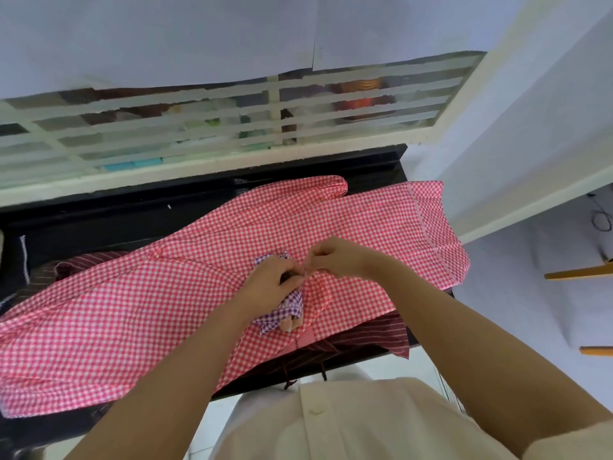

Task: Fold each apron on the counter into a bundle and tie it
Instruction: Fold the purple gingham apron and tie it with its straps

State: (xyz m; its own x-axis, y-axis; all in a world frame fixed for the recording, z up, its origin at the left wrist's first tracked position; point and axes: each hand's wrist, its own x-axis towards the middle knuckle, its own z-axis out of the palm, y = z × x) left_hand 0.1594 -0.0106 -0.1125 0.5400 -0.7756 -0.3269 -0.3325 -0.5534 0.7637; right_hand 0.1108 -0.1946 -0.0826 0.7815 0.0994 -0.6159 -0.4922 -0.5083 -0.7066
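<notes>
A small purple-and-white checked apron bundle [285, 310] sits over the middle of a large pink-and-white checked apron [139, 303] spread across the black counter [99, 224]. My left hand [268, 283] grips the top of the purple bundle, fingers curled round it. Just to its right, my right hand [335, 257] pinches something thin at the bundle's top; whether this is a strap I cannot tell. A maroon striped apron [374, 336] lies under the pink one and shows at the left and at the front right.
A white slatted window grille [199, 127] runs behind the counter. A white wall [530, 127] closes the right side, with pale floor below it. Dark cloth [16, 260] lies at the counter's far left. Maroon ties [290, 376] hang over the front edge.
</notes>
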